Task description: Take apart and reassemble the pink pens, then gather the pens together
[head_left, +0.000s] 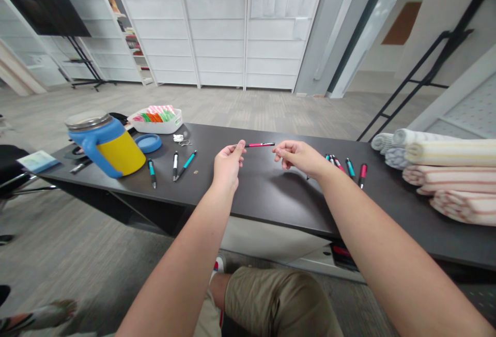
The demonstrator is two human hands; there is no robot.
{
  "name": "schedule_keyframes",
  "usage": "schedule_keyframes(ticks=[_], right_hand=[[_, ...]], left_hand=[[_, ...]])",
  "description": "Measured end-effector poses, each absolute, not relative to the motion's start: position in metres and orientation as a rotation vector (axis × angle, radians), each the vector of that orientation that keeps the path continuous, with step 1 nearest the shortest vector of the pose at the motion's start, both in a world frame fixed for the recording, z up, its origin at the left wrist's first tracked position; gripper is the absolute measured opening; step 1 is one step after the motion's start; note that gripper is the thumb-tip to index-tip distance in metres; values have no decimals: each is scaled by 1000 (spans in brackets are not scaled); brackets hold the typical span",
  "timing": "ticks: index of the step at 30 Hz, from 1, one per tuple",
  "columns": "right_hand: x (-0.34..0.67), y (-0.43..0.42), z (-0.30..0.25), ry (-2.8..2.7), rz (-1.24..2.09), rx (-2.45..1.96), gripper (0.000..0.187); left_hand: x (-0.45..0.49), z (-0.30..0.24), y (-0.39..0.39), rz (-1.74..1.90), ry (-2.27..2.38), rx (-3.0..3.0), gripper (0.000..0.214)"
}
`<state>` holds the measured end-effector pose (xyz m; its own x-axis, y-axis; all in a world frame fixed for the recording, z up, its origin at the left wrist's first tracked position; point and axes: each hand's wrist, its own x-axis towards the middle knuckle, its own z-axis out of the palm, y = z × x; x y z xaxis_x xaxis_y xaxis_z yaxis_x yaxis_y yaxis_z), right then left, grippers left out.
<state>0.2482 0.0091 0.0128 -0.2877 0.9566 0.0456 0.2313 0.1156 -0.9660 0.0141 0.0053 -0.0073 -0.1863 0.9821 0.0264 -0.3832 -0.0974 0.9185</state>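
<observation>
My left hand [228, 164] pinches a slim pink pen [260, 144] at its left end, holding it level above the dark table [271, 187]. My right hand [298, 158] meets the pen's right end, with the fingertips appearing to pinch it. Below my right wrist lies a group of pens [332, 160], partly hidden by that hand. Farther right are a teal pen [350, 168] and a pink pen [362, 175]. Left of my hands lie a teal pen [151, 173], a black-and-white pen [175, 165] and another teal pen [186, 165].
A blue-and-yellow insulated mug [106, 146], a blue lid [148, 143] and a white tray of colourful items [155, 122] stand at the table's left. Rolled striped towels [445, 171] are stacked at the right. Carpet and white shelving lie beyond.
</observation>
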Motion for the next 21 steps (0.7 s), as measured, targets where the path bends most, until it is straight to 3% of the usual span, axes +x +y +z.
schedule_keyframes(ticks=[7,15,21], right_hand=[[257,22,2,-1708,879,-1453,16],[263,27,-3,-1800,732,-1471,18],[260,21,7,-2041,411,-1662,14]], left_hand=[[13,-6,5,1540,1008,846,46],[11,-4,6,1533,861,640,40],[6,0,7,1480,721,404,30]])
